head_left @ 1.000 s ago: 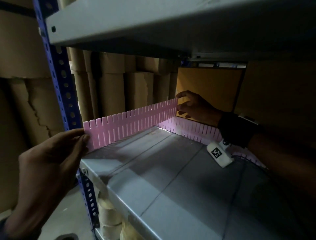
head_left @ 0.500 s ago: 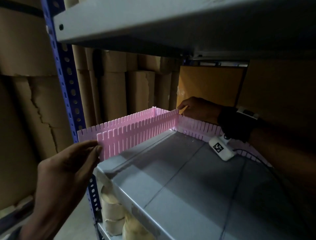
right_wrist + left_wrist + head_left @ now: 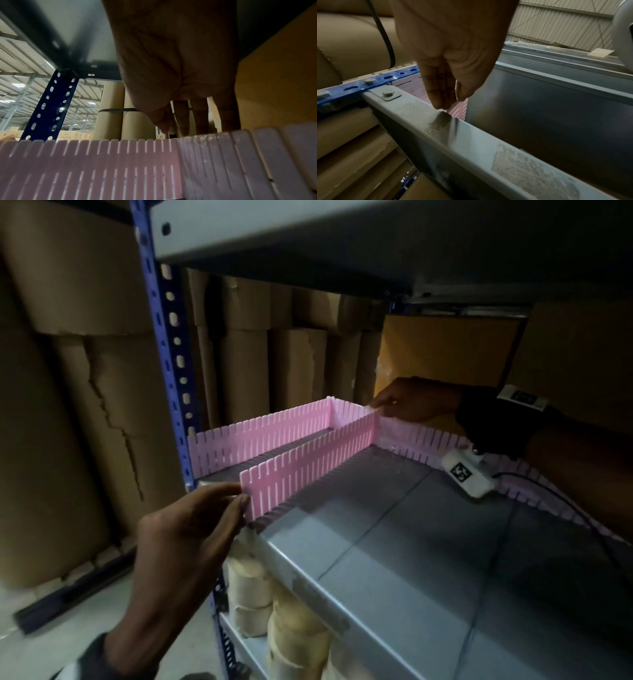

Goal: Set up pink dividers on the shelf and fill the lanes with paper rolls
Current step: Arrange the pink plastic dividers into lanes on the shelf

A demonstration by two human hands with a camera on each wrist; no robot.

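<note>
Pink slotted plastic, thin and comb-cut along its top edge: this second divider (image 3: 310, 458) stands on edge on the grey metal shelf (image 3: 394, 542), running from the front lip back to the rear divider (image 3: 421, 441), which lies along the back. It looks very light and somewhat flexible, so I judge it bends easily in the middle if pushed there. The two ends are the best places to hold it, low on the strip and not on the thin teeth, which may snap.

At the front end the left hand (image 3: 185, 542) pinches the divider between thumb and fingertips. At the far end the right hand (image 3: 416, 402) has its fingertips on the joint where the strip meets the rear divider; whether it pinches or only presses I cannot tell. Parallel and just beside, a first divider (image 3: 260, 436) stands already at the shelf's left edge, next to the blue upright (image 3: 171, 354). No paper rolls are in the lanes yet; some rolls (image 3: 253, 587) sit on the lower shelf.

Only the head view shows the whole layout and both hands together. From the left wrist, the pinch on the strip's end (image 3: 458, 108), just above the shelf's front rim (image 3: 471, 146), is seen close. From the right wrist, the crossing slots (image 3: 173, 147) under the fingertips (image 3: 183, 129) appear, although the exact seating remains hidden.
</note>
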